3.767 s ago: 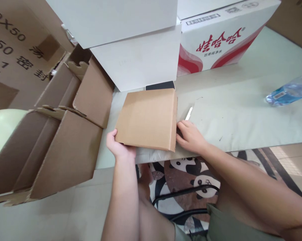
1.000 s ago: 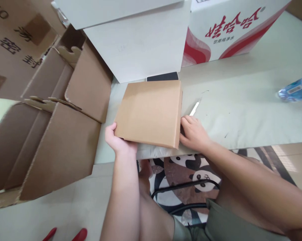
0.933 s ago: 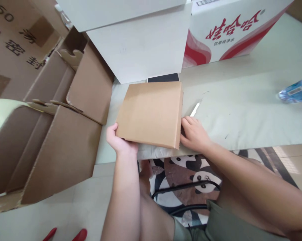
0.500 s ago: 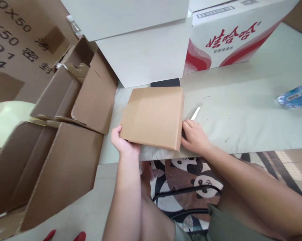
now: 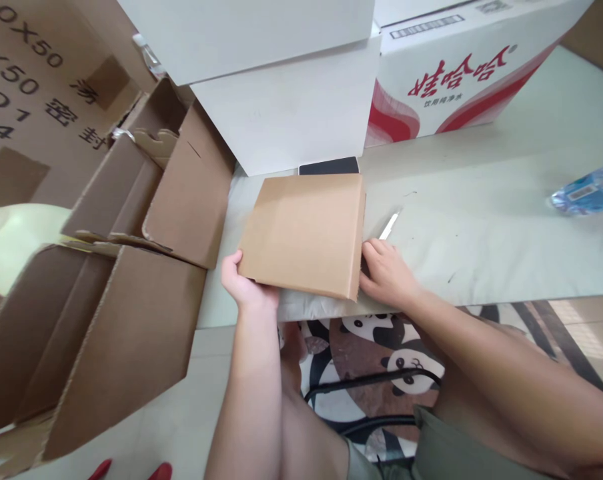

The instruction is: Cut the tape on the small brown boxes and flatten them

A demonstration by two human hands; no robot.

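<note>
A flat brown cardboard box (image 5: 301, 233) is tilted up over the pale cloth at the table's front edge. My left hand (image 5: 249, 283) grips its near left corner, thumb on the top face and the other fingers hidden underneath. At the box's right side, my right hand (image 5: 387, 273) is curled closed against the edge. A dark patch shows between its thumb and forefinger; the fingertips and whatever they hold are hidden. Just beyond that hand lies a slim white cutter-like tool (image 5: 389, 225). Behind the box, a dark flat object with a light rim (image 5: 329, 167) is partly covered.
White cartons (image 5: 291, 100) stand behind, beside a red-and-white water carton (image 5: 446, 87). Open brown cartons (image 5: 146, 320) crowd the left, near a pale yellow-green container (image 5: 21, 240). A water bottle (image 5: 586, 192) lies at the right on the cloth-covered table (image 5: 481, 247).
Almost nothing differs. The box's right edge and my right hand sit very slightly further left, along with a slight shift of the whole view. Both hands keep their places on the box.
</note>
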